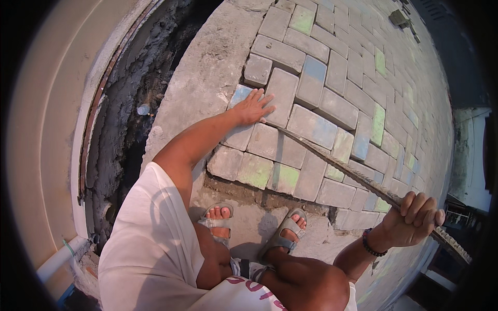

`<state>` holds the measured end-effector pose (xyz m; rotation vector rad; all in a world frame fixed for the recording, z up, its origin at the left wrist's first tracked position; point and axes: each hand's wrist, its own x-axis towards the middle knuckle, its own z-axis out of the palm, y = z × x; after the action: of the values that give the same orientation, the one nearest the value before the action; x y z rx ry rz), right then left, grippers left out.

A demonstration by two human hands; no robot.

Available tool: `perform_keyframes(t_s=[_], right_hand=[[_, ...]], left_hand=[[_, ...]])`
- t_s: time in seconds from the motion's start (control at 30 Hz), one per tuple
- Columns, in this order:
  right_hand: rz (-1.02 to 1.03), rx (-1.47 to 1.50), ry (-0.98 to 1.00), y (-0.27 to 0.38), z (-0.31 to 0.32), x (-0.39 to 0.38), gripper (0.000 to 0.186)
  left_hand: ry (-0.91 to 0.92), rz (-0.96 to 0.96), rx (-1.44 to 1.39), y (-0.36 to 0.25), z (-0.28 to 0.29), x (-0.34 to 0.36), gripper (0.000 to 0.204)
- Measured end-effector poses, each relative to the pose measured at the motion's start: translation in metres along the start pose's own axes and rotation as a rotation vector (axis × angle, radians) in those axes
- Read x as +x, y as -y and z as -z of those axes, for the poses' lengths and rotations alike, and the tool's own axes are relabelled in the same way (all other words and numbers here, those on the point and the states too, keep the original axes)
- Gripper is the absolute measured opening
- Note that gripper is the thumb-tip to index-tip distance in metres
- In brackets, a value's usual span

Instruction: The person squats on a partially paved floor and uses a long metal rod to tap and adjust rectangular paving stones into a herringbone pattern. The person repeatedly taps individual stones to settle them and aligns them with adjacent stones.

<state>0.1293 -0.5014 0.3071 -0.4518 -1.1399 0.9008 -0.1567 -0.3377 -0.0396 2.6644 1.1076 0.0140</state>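
With fingers spread, my left hand (251, 110) lies flat on the paving blocks, over a blue-painted block (240, 94) and against the edge of a plain grey block (282, 96). My right hand (414, 220) is closed round a long ribbed steel bar (345, 167). The bar slants down to the left, and its far tip meets the joint just right of my left fingers, at the grey block's lower edge. Some blocks around it, such as a blue-ended block (312, 80), stand a little uneven with open gaps.
A concrete strip (194, 78) runs along the left of the blocks. Beyond it lies a dark, rough trench (142, 98) beside a beige wall (46, 129). My sandalled feet (288, 233) rest on bare ground below the block edge. Broken pieces (399, 19) lie far right.
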Motion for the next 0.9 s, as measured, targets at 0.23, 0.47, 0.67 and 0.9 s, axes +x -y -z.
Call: perform_keyframes(t_s=[0.23,0.47,0.67,0.9], right_hand=[[-0.081,-0.211,-0.277,-0.080,-0.007,0.138,0.015],[-0.001,0.022,0.169,-0.002,0.008,-0.023,0.012],[0.024,-0.026,0.023,-0.005,0.000,-0.018,0.009],[-0.125,-0.175,-0.205,-0.093,-0.005,0.135,0.008]], left_hand=[[0.036,0.021,0.022,-0.007,0.016,0.003,0.058],[-0.018,0.036,-0.014,0.003,0.006,-0.005,0.060],[-0.043,0.141,-0.088,-0.006,0.009,-0.003,0.070],[-0.087,0.160,-0.078,-0.004,0.010,-0.003,0.074]])
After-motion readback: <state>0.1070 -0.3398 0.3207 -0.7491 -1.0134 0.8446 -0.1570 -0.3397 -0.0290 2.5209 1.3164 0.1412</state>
